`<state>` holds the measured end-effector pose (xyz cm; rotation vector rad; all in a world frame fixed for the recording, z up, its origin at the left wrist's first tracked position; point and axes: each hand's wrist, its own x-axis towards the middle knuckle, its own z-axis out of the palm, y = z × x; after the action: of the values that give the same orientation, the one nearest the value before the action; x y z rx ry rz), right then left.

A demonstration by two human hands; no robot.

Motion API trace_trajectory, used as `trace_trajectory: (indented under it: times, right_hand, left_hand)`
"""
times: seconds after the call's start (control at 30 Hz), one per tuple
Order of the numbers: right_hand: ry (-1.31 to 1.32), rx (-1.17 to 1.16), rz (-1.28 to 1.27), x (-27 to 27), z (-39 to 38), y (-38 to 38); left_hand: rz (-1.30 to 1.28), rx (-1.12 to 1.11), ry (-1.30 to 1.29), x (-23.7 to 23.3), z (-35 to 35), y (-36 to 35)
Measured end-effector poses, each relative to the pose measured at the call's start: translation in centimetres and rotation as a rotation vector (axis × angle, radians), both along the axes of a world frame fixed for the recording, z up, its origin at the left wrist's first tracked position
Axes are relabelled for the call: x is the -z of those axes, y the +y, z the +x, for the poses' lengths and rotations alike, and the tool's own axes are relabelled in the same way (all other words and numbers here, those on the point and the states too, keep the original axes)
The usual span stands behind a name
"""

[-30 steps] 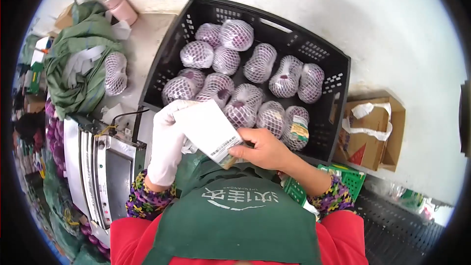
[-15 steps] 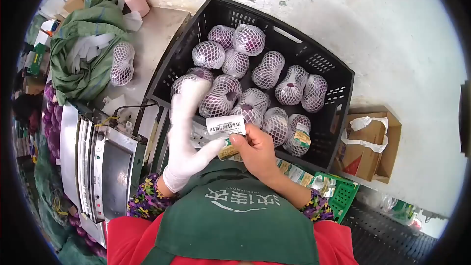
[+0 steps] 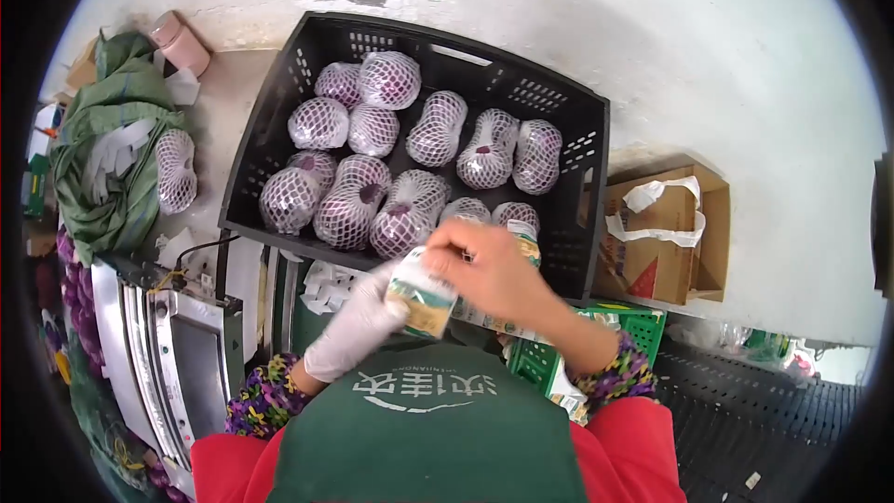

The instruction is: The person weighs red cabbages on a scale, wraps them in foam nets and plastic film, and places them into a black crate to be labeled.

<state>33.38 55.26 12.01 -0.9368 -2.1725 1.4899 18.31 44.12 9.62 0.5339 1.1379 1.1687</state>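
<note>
My left hand (image 3: pixel 358 321), in a white glove, grips the left side of a green and white label (image 3: pixel 424 296) in front of my apron. My right hand (image 3: pixel 489 265), bare, is closed at the label's upper right edge, its thumb and fingers pinched together there. Just beyond both hands stands a black crate (image 3: pixel 251 196) holding several purple produce pieces in white foam nets. One netted piece (image 3: pixel 400 214) lies close to my hands. Another netted piece (image 3: pixel 518 215), partly behind my right hand, carries a label.
A cardboard box (image 3: pixel 712 242) with white strips is right of the crate. At the left are a green sack (image 3: pixel 121 121), a netted piece (image 3: pixel 175 170), a pink bottle (image 3: pixel 182 45) and a metal machine (image 3: pixel 191 345). A green basket (image 3: pixel 643 331) sits at lower right.
My left hand has drawn back from the crate, its fingers now bent onto the label. The label is turned to show its green and white face. The view has shifted, moving the crate leftward.
</note>
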Motion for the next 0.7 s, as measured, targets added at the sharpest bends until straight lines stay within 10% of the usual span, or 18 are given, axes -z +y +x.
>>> trace_trajectory:
  times: [0.07, 0.27, 0.43, 0.7]
  right_hand:
    - [-0.071, 0.018, 0.212, 0.5, 1.6, 4.4]
    - [-0.430, 0.071, 0.447, 8.3, 7.3, 19.7]
    - [-0.775, -0.120, 0.174, 13.0, 9.4, 24.7]
    - [-1.028, 0.005, 0.656, 16.5, 8.9, 21.3]
  left_hand:
    - [-0.061, 0.368, -0.175, 1.3, 0.3, -1.1]
    - [-0.005, -0.257, -0.022, 2.0, -3.7, 0.6]
    - [-0.157, -0.899, 0.317, -0.9, -10.2, -2.2]
    - [0.016, -0.378, 0.288, 5.2, -6.6, -4.4]
